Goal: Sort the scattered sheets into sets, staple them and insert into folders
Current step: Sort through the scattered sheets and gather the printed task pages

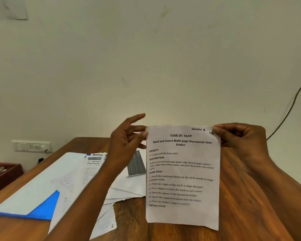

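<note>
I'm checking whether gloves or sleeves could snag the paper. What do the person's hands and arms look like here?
Both the left hand and right hand are bare: no gloves, rings, watch or bracelets show. The forearms are bare too, with no sleeve in view down to the frame's edge.

Two bare forearms rising from the lower edge of the frame, no sleeve anywhere along their visible length. No watch, band or bracelet at either wrist. Left hand (127,145) bare, without glove or ring on the fingers (137,117) in sight; nails short and unpainted, paler at the tips. Right hand (241,138) equally bare, knuckles and thumb uncovered, thumbnail short and plain. Slender forearms, widening toward the elbows where the frame cuts them off. Nothing of the upper arms, shoulders or clothing in view.
</note>
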A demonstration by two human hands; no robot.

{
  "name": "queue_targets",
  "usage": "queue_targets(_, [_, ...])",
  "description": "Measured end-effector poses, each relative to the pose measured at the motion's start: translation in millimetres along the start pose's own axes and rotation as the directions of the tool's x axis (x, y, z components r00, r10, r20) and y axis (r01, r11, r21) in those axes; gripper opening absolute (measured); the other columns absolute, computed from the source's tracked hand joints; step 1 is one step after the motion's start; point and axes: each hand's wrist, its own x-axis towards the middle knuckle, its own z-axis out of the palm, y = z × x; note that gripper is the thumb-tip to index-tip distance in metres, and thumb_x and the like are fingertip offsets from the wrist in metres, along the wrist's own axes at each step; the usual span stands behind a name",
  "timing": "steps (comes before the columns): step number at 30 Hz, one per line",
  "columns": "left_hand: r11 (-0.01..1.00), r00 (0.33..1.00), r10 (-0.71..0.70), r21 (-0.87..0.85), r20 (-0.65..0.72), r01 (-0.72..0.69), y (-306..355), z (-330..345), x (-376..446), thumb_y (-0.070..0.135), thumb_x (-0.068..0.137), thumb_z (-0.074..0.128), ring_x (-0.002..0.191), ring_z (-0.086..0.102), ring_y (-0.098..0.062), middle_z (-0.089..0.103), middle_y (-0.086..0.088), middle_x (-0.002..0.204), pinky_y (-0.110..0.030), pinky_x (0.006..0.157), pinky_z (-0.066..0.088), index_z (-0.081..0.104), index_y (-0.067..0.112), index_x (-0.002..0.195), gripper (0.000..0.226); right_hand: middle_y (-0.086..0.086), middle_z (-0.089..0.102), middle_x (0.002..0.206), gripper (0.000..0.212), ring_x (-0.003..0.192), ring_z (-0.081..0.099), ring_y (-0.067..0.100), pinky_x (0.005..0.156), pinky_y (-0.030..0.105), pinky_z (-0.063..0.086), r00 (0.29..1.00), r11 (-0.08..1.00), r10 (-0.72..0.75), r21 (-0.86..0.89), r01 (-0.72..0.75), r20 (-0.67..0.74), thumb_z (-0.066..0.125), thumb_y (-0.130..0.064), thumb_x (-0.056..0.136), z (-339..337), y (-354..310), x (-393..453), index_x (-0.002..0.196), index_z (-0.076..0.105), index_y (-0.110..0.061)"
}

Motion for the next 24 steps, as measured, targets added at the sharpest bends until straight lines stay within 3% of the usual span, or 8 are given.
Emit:
queue_targets(4, [0.987,0.997,0.028,0.153,0.077,-0.04,14.5,-7.6,11.7,0.01,0.088,0.08,0.089,0.078,-0.025,0.08,-0.005,0.106,-0.039,0.074,0.066,0.07,0.018,0.131,0.045,0.012,0.079,0.081,0.013,0.066,0.075,0.014,0.06,0.021,0.06,1.0,0.999,0.027,0.022,-0.027,0.002,0.081,0.002,0.082,-0.8,-0.3,-2.3,0.095,0.078,0.002])
queue_targets(8, [0.95,0.991,0.027,0.306,0.131,-0.066,16.6,-8.7,12.2,0.025,0.07,0.092,0.087,0.079,-0.012,0.08,0.006,0.106,-0.018,0.061,0.058,0.077,0.018,0.122,0.055,0.014,0.079,0.082,0.013,0.068,0.075,0.017,0.061,0.023,0.061,0.999,0.999,0.035,0.024,-0.035,0.022,0.08,0.002,0.082,4.0,-1.3,-3.2,0.095,0.078,0.003])
queue_targets(10, [0.927,0.989,0.05,0.361,0.141,-0.099,12.6,-8.6,11.4,0.024,0.067,0.094,0.083,0.079,-0.009,0.08,0.009,0.102,-0.021,0.067,0.061,0.078,0.017,0.118,0.054,0.013,0.079,0.081,0.013,0.066,0.074,0.015,0.06,0.022,0.06,0.999,0.999,0.036,0.026,-0.036,0.026,0.079,0.003,0.082,5.4,-1.6,-3.3,0.095,0.077,0.004])
queue_targets(12, [0.907,0.99,0.102,0.401,0.098,-0.133,6.5,-6.4,12.0,0.017,0.075,0.091,0.078,0.078,-0.008,0.08,0.011,0.094,-0.027,0.073,0.064,0.081,0.016,0.111,0.038,0.013,0.079,0.08,0.013,0.066,0.074,0.017,0.06,0.023,0.061,0.999,0.999,0.035,0.022,-0.035,0.023,0.08,0.002,0.082,5.2,-1.5,-3.5,0.095,0.078,0.004])
queue_targets(16, [0.969,0.998,0.055,0.243,-0.02,-0.048,-2.0,-8.0,16.8,0.002,0.082,0.085,0.082,0.08,-0.018,0.082,0.001,0.089,-0.036,0.076,0.066,0.082,0.013,0.1,0.021,0.014,0.079,0.082,0.013,0.067,0.074,0.017,0.06,0.023,0.061,0.999,0.999,0.034,0.015,-0.034,0.012,0.081,0.001,0.082,2.1,-1.4,-3.4,0.095,0.078,0.003])
queue_targets(22, [0.995,0.997,-0.027,0.097,-0.073,0.034,1.5,-13.2,23.9,-0.009,0.08,0.081,0.067,0.077,-0.02,0.08,-0.01,0.077,-0.022,0.063,0.061,0.079,-0.005,0.099,0.019,0.013,0.08,0.084,0.012,0.071,0.075,0.019,0.063,0.025,0.061,0.999,0.999,0.03,-0.015,-0.03,0.011,0.082,-0.002,0.082,-2.4,1.0,-2.1,0.093,0.08,-0.002])
queue_targets(24, [0.995,0.997,-0.037,0.089,-0.07,0.043,0.7,-18.2,25.2,-0.008,0.082,0.08,0.067,0.077,-0.022,0.079,-0.014,0.078,-0.025,0.064,0.062,0.079,-0.006,0.099,0.017,0.015,0.08,0.085,0.012,0.073,0.076,0.022,0.065,0.026,0.062,0.999,0.999,0.04,-0.001,-0.04,0.002,0.083,-0.003,0.082,-4.7,1.9,-1.6,0.094,0.08,-0.001])
